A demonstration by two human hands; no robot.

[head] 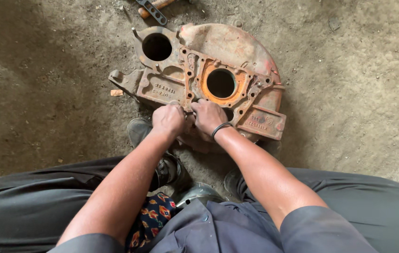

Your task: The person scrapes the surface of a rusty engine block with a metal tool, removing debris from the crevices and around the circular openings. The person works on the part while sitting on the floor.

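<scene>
Two round holes pierce the rusty orange cast-metal housing, flat on the dusty dirt floor, and at its near edge the left hand and right hand are closed together around a thin metal tool.

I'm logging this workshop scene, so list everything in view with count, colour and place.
housing: one, rusty orange cast metal with two round holes, flat on the ground ahead of the hands
ground: grey-brown dirt, all around
tool: one, dark metal, top edge, partly cut off
handle: one, orange-brown, under that tool, mostly out of frame
scrap: one, small, orange, left of the housing
shoes: two, dark, under the arms
trousers: dark grey, bottom
patterned cloth: one, dark blue with red, at the lap
wristband: one, black, right wrist
left hand: fingers closed, at the housing's near edge
right hand: fingers closed, touching the housing
</scene>
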